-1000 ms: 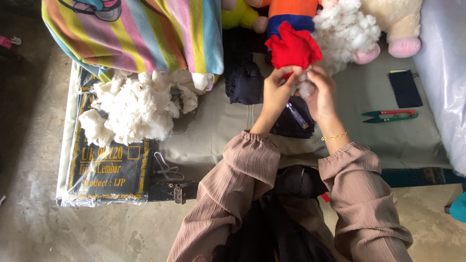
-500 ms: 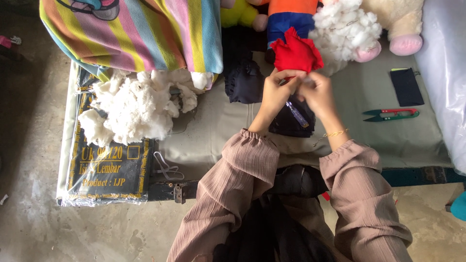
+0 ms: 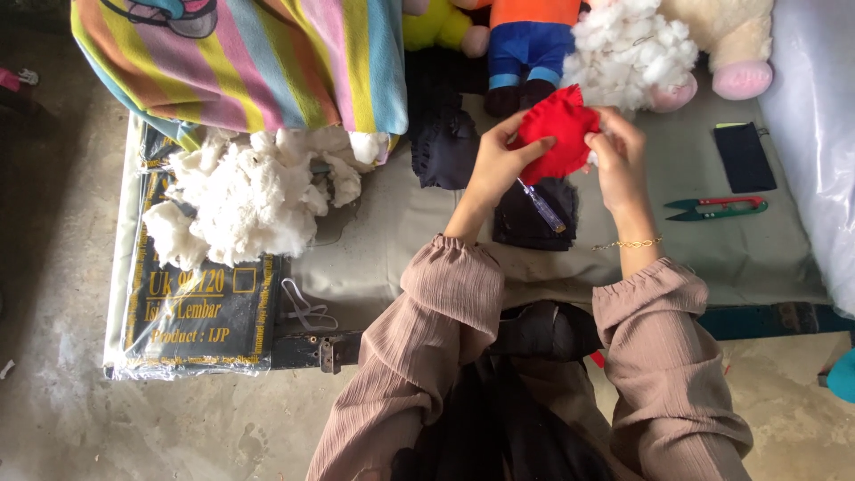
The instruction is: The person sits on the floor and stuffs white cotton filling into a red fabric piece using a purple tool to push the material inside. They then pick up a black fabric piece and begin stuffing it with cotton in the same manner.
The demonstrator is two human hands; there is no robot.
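Both my hands hold a small red fabric piece (image 3: 557, 132) above the table. My left hand (image 3: 495, 160) grips its left and lower edge, thumb across the front. My right hand (image 3: 617, 156) pinches its right edge, where a bit of white stuffing shows. A thin purple pen-like tool (image 3: 542, 204) lies just below my left hand on a pile of dark fabric pieces (image 3: 534, 214). A gold bracelet (image 3: 628, 243) sits on my right wrist.
A heap of white stuffing (image 3: 245, 196) lies at left on a black plastic-wrapped package (image 3: 200, 316). A striped cloth (image 3: 258, 58), soft toys (image 3: 525, 44), more stuffing (image 3: 632, 53), red-green thread snips (image 3: 717, 207) and a dark pouch (image 3: 744, 156) surround the grey table (image 3: 383, 240).
Both hands have lifted the red piece and turned it, and my right hand has shifted to its right edge. The camera view moved slightly.
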